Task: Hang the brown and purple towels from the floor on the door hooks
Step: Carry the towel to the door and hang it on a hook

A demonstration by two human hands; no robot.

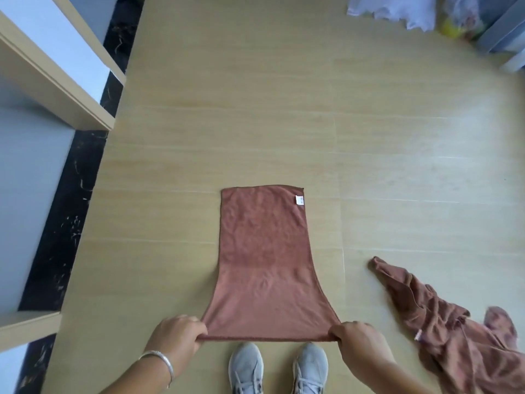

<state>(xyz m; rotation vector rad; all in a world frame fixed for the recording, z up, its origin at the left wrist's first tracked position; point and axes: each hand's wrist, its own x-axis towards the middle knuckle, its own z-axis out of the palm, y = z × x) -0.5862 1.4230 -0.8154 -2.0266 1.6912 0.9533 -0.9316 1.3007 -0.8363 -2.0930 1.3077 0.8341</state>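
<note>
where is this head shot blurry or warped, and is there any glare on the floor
Head view: wide-angle bending flares the brown towel toward the hands; soft blur on the crumpled towels and the top-right clutter; pale window glare washes the floor at right.

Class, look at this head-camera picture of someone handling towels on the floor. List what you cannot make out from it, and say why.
1. The door hooks: none in the head view.
2. The crumpled towel: cut off by the right and bottom edges, so its full shape is hidden.
3. The label on the flat brown towel: too small to read.
4. The bags at the top: blurred and cropped.
5. Both thumbs: hidden under the towel edge that the left hand and right hand pinch.
</note>
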